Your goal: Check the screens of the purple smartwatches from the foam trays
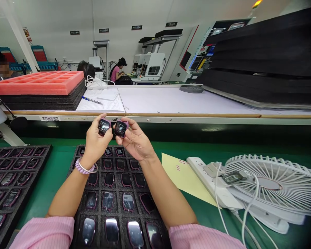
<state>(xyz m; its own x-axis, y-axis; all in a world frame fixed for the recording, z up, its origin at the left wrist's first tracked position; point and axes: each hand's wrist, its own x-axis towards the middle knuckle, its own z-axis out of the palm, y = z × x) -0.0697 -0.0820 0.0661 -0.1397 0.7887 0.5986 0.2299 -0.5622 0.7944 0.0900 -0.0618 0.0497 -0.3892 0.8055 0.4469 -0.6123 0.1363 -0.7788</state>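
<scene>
My left hand [97, 140] pinches a purple-cased smartwatch [104, 127] with a dark, lit screen. Close beside it, my right hand [136, 140] grips a second smartwatch [121, 128], also purple-cased with marks lit on its screen. Both are held up, faces toward me, over the far end of a black foam tray [99, 216]. Rows of similar watches lie in that tray's compartments, one per slot; my forearms hide some of them. A purple coil band [80, 167] circles my left wrist.
Another foam tray of watches [18, 176] lies at left. To the right are a yellow sheet [182, 176], a white power strip [209, 183] with cables and a white fan [269, 183]. Red foam [41, 83], a pen [92, 100] and a black stack [261, 62] occupy the shelf.
</scene>
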